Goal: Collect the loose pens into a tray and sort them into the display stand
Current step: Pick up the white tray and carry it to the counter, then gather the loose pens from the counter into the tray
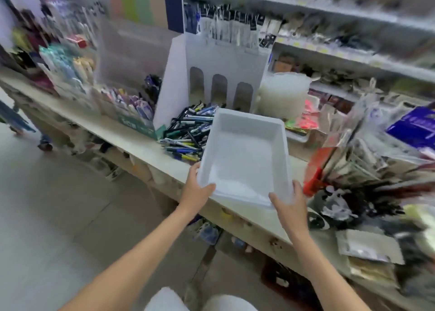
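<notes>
A white empty tray (244,155) is held above the counter's front edge. My left hand (196,188) grips its near left corner, thumb over the rim. My right hand (288,202) grips its near right corner. Just left of the tray, a heap of loose pens (188,132) lies on the counter. Behind the pens stands a white display stand (221,75) with three arched slots, more pens hanging packed along its top.
The long counter (122,132) runs from left to right. Packed pens in boxes (127,103) stand left of the stand, a frosted plastic tub (282,94) to its right. Cluttered stationery and a red holder (314,179) crowd the right side. Shelves rise behind. The picture is blurred.
</notes>
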